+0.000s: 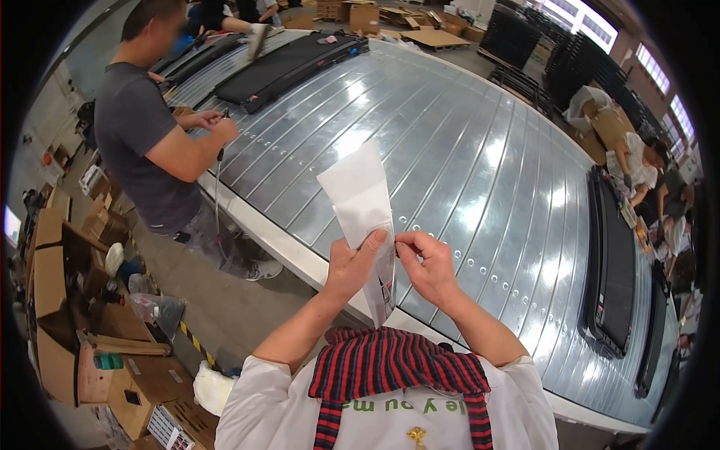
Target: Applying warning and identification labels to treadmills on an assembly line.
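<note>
In front of my chest I hold a thin white packet (361, 196), of paper or plastic. Its upper part stands up and fans out, while the lower end looks shiny, with dark and red print. My left hand (351, 268) is closed round its middle, the thumb lying flat on the front. On the other side my right hand (429, 268) is closed, with thumb and forefinger pinched at the packet's edge. Whatever lies inside the packet is hidden. Both hands are above the near edge of a large metal-topped table (480, 172).
A co-worker (154, 135) stands at the table's left, holding a hose tool. Long black panels (289, 71) lie at the far left, and another black panel (611, 262) at the right. Cardboard boxes (56, 300) crowd the floor at left. More people work at the right.
</note>
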Motion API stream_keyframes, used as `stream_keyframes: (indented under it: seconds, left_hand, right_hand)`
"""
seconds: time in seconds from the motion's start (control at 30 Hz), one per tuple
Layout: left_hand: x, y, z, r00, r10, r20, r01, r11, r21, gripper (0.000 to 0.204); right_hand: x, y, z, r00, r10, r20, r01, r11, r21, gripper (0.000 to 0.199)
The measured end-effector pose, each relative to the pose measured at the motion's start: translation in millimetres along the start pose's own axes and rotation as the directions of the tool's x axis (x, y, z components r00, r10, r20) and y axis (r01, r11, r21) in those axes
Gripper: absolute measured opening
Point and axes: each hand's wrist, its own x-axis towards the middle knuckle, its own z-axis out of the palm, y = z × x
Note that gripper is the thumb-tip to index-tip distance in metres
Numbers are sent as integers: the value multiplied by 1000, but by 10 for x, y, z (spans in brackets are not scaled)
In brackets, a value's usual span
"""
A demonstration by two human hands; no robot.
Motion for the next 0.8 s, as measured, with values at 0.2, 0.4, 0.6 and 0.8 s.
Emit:
stream_keyframes:
  seconds: [0.2,0.4,0.6,0.8]
  left_hand:
    - [55,-166,177,995,-4,101,-4,997,79,34]
    - [121,-183,293,994,-18,110,7,995,100,31]
    - [163,-271,306,979,-52,198,20,986,163,33]
    - [458,-353,83,996,36,-83,-15,968,250,38]
  right_hand:
    - [-94,33,-194,997,57,-45,-59,997,-51,12]
    - [-77,101,-328,999,30,-39,-32,997,-68,12]
    - [-126,405,-419,966,249,69,-258,911,321,14]
    - [40,645,-818,918,357,-172,-235,840,488,16]
